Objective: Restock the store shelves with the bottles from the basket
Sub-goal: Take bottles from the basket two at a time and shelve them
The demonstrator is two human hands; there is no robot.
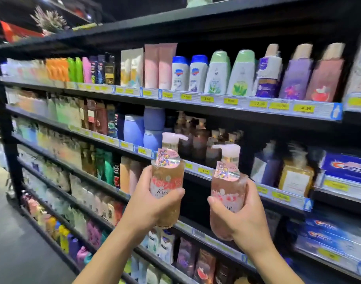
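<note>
My left hand [150, 201] grips an amber pump bottle [167, 177] with a pink pump and a flowered label, held upright in front of the shelves. My right hand [244, 218] grips a second, pinker pump bottle [226, 193] of the same kind, just to the right and slightly lower. Both bottles are level with the shelf [202, 171] that carries dark brown pump bottles [198, 140]. The basket is out of view.
Black store shelving [175, 103] runs from far left to right, packed with bottles and tubes, with yellow price tags on the edges. Blue jars [153, 128] stand left of the brown bottles. Toothpaste boxes [347, 167] fill the right side. Grey aisle floor [15, 242] lies at lower left.
</note>
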